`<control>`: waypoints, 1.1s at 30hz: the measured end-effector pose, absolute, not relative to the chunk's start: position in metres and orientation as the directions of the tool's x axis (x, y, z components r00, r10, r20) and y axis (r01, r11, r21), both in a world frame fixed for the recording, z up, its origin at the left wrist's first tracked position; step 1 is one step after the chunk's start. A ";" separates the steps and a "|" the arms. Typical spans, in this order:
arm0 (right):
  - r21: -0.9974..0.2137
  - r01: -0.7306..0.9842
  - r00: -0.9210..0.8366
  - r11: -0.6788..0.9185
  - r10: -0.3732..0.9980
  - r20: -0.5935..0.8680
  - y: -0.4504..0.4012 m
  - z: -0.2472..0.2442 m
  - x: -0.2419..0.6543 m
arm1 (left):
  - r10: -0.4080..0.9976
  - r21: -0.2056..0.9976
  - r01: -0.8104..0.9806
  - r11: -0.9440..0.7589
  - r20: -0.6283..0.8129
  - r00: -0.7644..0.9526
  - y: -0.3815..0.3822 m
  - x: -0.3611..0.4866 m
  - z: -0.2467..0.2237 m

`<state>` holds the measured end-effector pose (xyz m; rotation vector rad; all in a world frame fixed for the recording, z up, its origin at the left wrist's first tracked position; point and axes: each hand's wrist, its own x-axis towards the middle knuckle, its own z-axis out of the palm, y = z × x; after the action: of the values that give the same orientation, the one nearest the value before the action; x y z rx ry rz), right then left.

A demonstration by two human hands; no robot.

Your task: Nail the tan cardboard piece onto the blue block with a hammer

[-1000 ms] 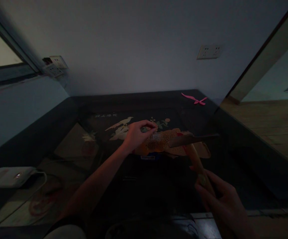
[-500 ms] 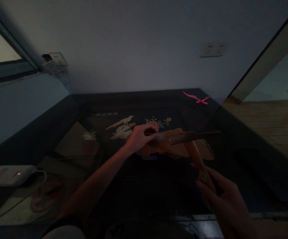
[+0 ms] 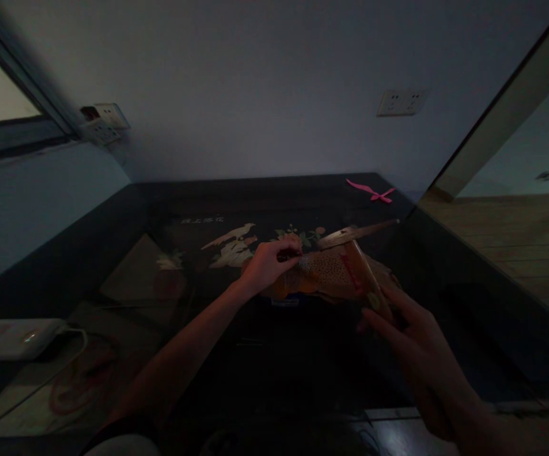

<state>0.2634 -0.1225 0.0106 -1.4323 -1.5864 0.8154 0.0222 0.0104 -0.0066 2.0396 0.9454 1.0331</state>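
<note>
My right hand (image 3: 410, 332) is wrapped round the wooden handle of a hammer (image 3: 366, 275). The hammer's long, narrow head lies crosswise, its left end a little right of my left fingertips and apart from them. My left hand (image 3: 269, 263) has thumb and forefinger pinched together at the left part of a brown piece dotted with many small holes (image 3: 326, 269). Whatever the pinch holds is too small and dark to make out. Beneath the brown piece, a blue item with a pale label (image 3: 284, 301) shows at its near edge.
The dark table (image 3: 274, 373) has a printed bird and flowers. At the left lies a white device (image 3: 15, 339) with a cable. A pink ribbon (image 3: 373, 193) rests near the back right. Thin slivers (image 3: 249, 344) lie in front of me, and wall sockets (image 3: 401, 102) are behind.
My right hand and the hammer have moved forward and slightly left, and the hammer head sits farther up in view. My left hand stays pinched in nearly the same place.
</note>
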 end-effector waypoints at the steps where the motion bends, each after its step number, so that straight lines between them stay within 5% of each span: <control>1: -0.891 0.430 0.000 0.147 0.987 0.163 -0.120 0.008 0.264 | 0.821 0.789 0.315 -0.527 0.376 0.431 0.010 0.022 -0.006; 9: -0.853 0.497 0.006 0.159 0.982 0.187 -0.108 0.000 0.256 | 0.838 0.757 0.394 -0.521 0.367 0.403 0.010 0.018 0.000; 14: -0.929 0.364 -0.078 0.065 0.996 0.039 -0.110 -0.003 0.253 | 0.856 0.758 0.418 -0.501 0.361 0.371 0.011 0.016 0.000; 18: -0.908 0.413 -0.111 0.063 0.994 0.019 -0.112 0.019 0.258 | 0.864 0.776 0.404 -0.484 0.352 0.360 0.012 0.016 -0.003; 25: -0.776 0.587 -0.251 0.231 0.963 0.098 -0.098 0.082 0.260 | 0.879 0.788 0.411 -0.458 0.332 0.342 0.010 0.018 0.000; 33: -0.541 0.723 -0.401 0.430 0.898 0.179 -0.081 0.079 0.251 | 0.910 0.817 0.426 -0.388 0.266 0.319 0.012 0.017 -0.004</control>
<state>0.2507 -0.0808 0.0787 -1.3704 -2.2430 0.5313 0.0169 0.0116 -0.0037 1.9537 1.1762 0.9800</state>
